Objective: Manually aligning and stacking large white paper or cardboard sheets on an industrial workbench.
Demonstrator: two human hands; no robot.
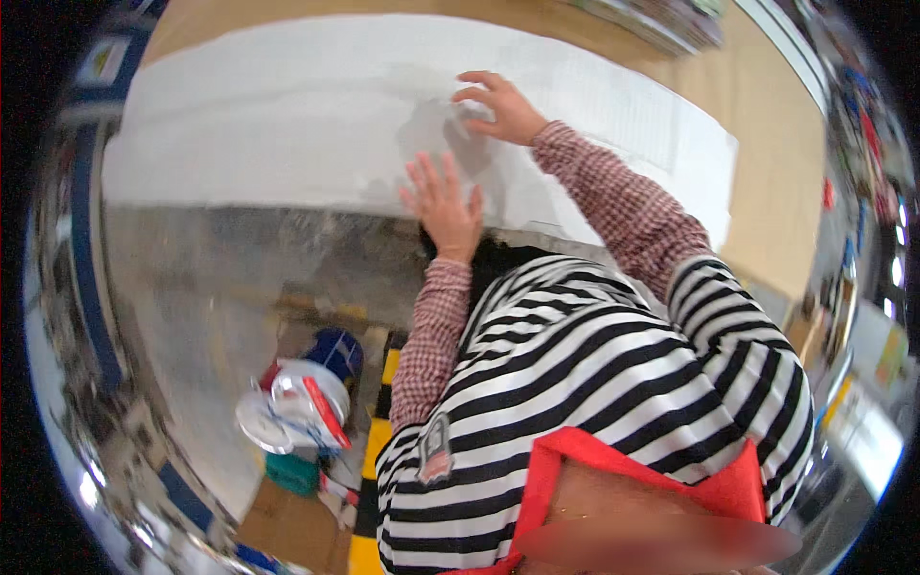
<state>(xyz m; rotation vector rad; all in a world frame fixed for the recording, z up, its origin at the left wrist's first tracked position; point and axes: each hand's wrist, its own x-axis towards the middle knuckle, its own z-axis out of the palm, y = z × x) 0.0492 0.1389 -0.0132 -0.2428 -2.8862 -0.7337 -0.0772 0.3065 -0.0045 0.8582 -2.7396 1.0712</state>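
Note:
A long white sheet lies across a tan tabletop in front of me. Over the sheet's near edge is my left hand, fingers spread and pointing away from me, holding nothing. Farther out and to the right, my right hand is above the sheet, its fingers apart and slightly bent, with nothing in them. Shadows of the hands fall on the white surface. Whether any fingertip touches it, I cannot tell. Both forearms are in red checked sleeves.
A stack of flat printed papers is at the far right of the table. Below left are white round items with a red strip, a blue container and a cardboard box. Yellow-black tape runs along the floor beside me.

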